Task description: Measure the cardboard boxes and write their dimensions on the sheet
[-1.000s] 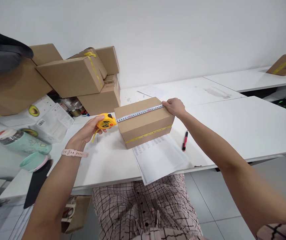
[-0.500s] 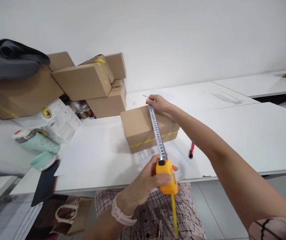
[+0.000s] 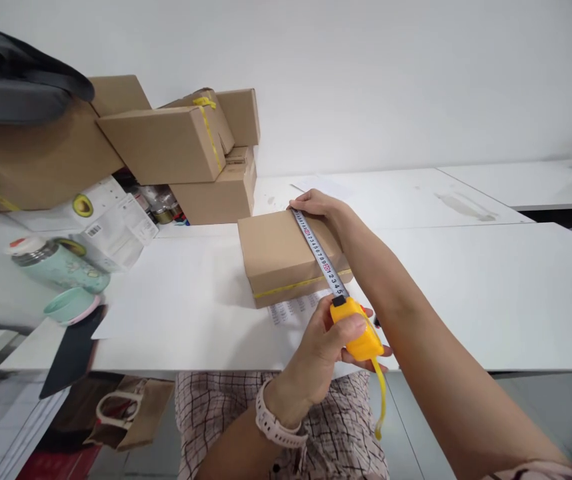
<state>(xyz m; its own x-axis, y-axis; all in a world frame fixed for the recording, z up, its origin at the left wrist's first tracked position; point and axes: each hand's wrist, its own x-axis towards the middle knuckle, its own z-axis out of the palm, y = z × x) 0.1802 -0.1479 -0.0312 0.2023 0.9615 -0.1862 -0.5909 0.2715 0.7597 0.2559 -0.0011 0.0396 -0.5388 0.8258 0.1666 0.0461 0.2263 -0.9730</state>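
Observation:
My left hand is wrapped around the yellow case of a tape measure near the table's front edge. A yellow wrist strap dangles from the case. The marked blade runs slantwise from the case across the top of a brown cardboard box. At the box's far edge, my right hand pinches the blade's end between closed fingers. Yellow tape lines the box's near side. A printed sheet lies partly beneath the box. My right forearm hides the box's right end.
Cardboard boxes are stacked at the back left, with a dark grey bag on top. A mint bottle, a mint bowl and a black flat item sit at the left. A paper bag is below.
The tape case has moved right and slightly up, so the blade slants more across the box. The blade stretch looks a little shorter. My right hand keeps its hold at the far edge.

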